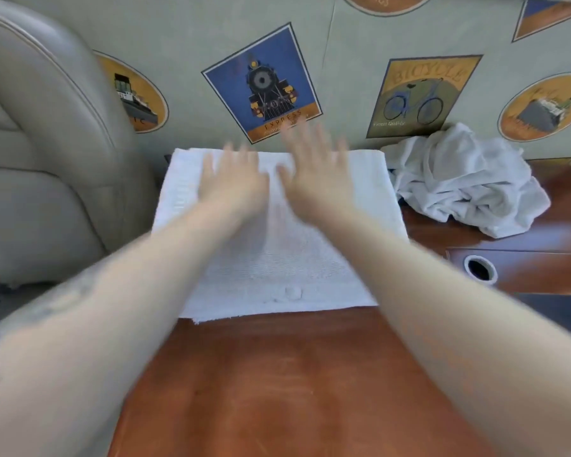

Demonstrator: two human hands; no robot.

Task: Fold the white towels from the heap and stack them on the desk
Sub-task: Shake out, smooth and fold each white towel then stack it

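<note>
A white towel lies spread flat on the reddish wooden desk, its far edge against the wall. My left hand and my right hand are over its far half, side by side, palms down with fingers spread; both are blurred by motion. Neither hand grips anything. To the right, a crumpled heap of white towels rests on the desk by the wall.
A grey leather chair stands close on the left of the desk. The wall behind carries train, bicycle and ship pictures. A round cable hole sits in the desk at the right.
</note>
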